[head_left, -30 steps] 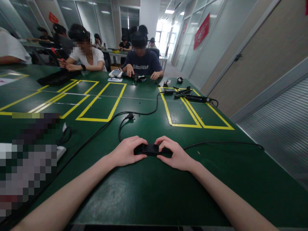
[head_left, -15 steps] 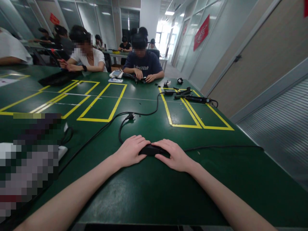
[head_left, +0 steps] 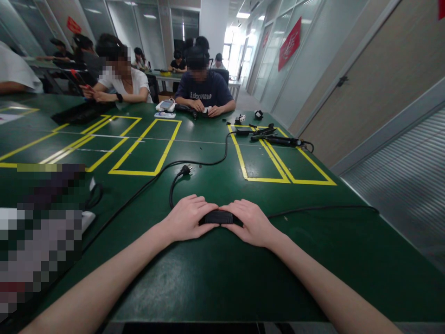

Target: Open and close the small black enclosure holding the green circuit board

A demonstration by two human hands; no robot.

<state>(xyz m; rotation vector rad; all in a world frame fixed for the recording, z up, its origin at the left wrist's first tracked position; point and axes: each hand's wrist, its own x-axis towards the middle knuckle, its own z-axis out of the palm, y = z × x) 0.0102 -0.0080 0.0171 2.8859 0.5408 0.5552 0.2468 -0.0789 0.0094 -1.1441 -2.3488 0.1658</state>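
Note:
Between my hands is a small black power adapter (head_left: 218,217), low over the green tabletop (head_left: 208,283). My left hand (head_left: 189,218) is closed on its left end, with the thumb along the near side and the fingers over the far side. Its right end is gripped the same way by my right hand (head_left: 248,222). A ribbed face of the adapter shows between the thumbs and fingers; both ends are covered. From behind my left hand a short black cord curves up to a power plug (head_left: 186,170). Another black cable (head_left: 323,208) runs rightward from my right hand over the table edge.
A long black cable (head_left: 139,191) crosses the table to a small black box (head_left: 243,132). Black tools (head_left: 278,139) lie near yellow tape outlines (head_left: 267,181). Across the table, a person in a dark shirt (head_left: 205,88) handles small parts. Blurred-out items (head_left: 45,246) are at left.
The adapter has turned in my hands, so a ribbed face now shows where a smoother one was. My hands stay in nearly the same place.

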